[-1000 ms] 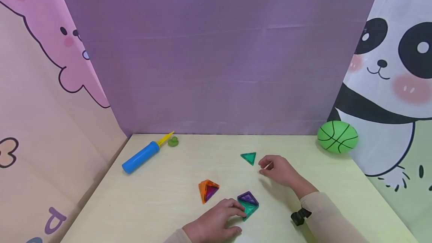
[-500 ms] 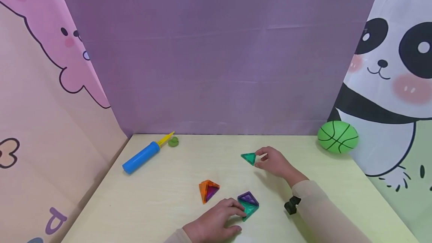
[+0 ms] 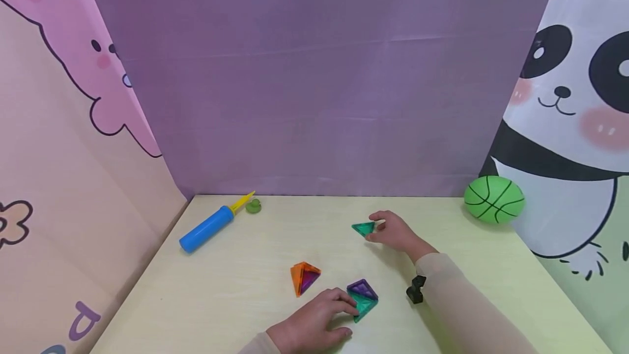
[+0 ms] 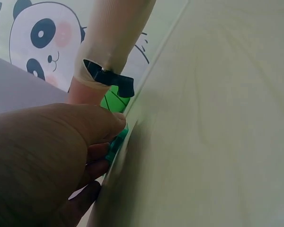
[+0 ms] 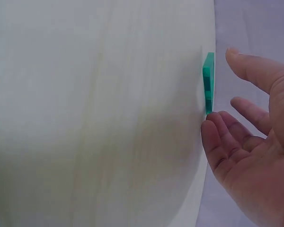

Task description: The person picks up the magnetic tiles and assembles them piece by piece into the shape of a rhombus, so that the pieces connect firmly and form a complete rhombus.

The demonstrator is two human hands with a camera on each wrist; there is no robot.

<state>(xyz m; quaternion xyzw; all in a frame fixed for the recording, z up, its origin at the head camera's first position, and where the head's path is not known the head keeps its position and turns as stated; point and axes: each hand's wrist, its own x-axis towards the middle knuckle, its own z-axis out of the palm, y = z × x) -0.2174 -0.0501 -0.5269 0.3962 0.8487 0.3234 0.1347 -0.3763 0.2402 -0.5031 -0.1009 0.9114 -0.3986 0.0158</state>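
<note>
My left hand (image 3: 318, 318) rests low on the table with its fingertips touching a green triangular tile (image 3: 366, 305); its thumb stands apart from it. A purple triangular tile (image 3: 362, 289) lies against that green one's upper edge. Farther back, my right hand (image 3: 397, 234) is beside another green triangular tile (image 3: 363, 228). In the right wrist view this tile (image 5: 208, 80) lies on the table, and the thumb and fingers are spread around its near side without a visible pinch. An orange and purple piece of triangular tiles (image 3: 303, 277) sits left of centre.
A blue pump (image 3: 206, 229) with a yellow nozzle lies at the back left, beside a small green object (image 3: 253, 206). At the back right is a green ball (image 3: 493, 199). A purple backdrop (image 3: 319, 81) rises behind the table (image 3: 221, 299).
My right hand has moved left and slightly back, up to the far green triangular tile. The left hand and the tiles stay where they were; the view has shifted slightly.
</note>
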